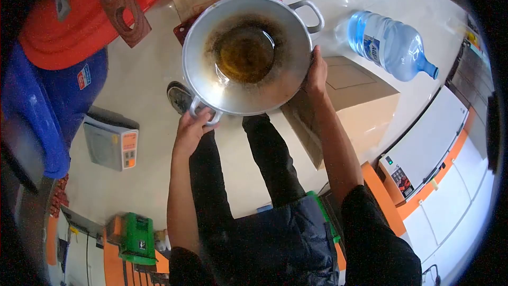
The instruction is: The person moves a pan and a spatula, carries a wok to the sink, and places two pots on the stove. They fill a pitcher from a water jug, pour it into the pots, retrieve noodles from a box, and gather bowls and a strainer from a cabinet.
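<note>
A wide silver wok (291, 47) with a browned inner surface holds some dark yellowish oil (246, 55) at its bottom. Its near-left loop handle is gripped by my left hand (191, 131), the fingers wrapped round it. My right hand (317, 74) holds the wok's right side at the rim, partly hidden behind the wall of the pan. The wok's other loop handle (313, 16) sticks out at the upper right, with no hand on it.
A cardboard box (365, 90) lies right of the wok, beyond it a large blue water bottle (389, 45). At left are a red lid (69, 37), a blue container (79, 95) and a scale (111, 145). A white freezer (426, 140) stands at right.
</note>
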`<state>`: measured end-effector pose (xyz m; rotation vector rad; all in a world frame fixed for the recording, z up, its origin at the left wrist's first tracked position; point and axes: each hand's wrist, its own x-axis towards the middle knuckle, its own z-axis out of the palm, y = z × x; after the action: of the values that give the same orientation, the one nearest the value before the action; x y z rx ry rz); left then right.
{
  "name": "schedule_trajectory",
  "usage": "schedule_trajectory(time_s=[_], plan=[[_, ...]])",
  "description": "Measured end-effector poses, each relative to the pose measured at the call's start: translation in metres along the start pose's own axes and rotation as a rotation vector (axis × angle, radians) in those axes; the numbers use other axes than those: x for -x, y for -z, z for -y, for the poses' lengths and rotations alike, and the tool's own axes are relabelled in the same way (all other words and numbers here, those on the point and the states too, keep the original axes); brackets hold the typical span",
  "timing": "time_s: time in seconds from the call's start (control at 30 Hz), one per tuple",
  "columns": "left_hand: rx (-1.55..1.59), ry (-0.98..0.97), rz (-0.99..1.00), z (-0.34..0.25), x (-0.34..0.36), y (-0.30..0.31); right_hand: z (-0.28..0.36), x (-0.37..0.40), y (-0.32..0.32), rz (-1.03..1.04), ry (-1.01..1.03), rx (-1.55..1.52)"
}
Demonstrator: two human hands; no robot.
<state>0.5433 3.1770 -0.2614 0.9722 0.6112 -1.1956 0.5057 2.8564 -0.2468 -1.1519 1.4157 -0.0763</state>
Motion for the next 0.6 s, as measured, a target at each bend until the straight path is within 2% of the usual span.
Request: schedule_trajectory(time_s=[0.13,0.23,0.3,0.37,0.43,0.47,0.5,0.53,0.57,0.6], plan=[[-0.019,-0.011,-0.079,-0.004,0.001,-0.014,-0.001,0.005,0.008,0.003,0.024,-0.054],[-0.023,-0.024,-0.082,-0.003,0.003,-0.013,-0.016,-0.003,0.028,0.123,0.058,0.030],[0.034,-0.083,-0.152,0.010,0.004,0.001,-0.021,0.003,0.036,0.094,0.228,0.136],[0.108,-0.163,-0.221,0.023,0.016,0.008,-0.005,0.040,0.042,-0.012,0.167,0.048],[0.101,-0.139,-0.480,0.036,0.066,0.004,-0.002,0.083,0.071,0.053,0.416,0.357],[-0.133,-0.100,-0.503,0.047,0.099,0.008,-0.002,0.106,0.092,0.092,0.559,0.555],[-0.359,-0.061,-0.548,0.063,0.137,0.012,0.007,0.135,0.111,0.285,0.611,0.671],[-0.454,-0.225,-0.640,0.082,0.181,0.005,0.043,0.190,0.106,0.368,0.614,0.855],[-0.824,-0.445,-0.612,0.120,0.227,0.023,0.043,0.204,0.131,0.531,0.923,1.159],[-0.264,-0.078,-0.659,0.135,0.281,0.012,0.044,0.222,0.144,0.624,0.807,1.149]])
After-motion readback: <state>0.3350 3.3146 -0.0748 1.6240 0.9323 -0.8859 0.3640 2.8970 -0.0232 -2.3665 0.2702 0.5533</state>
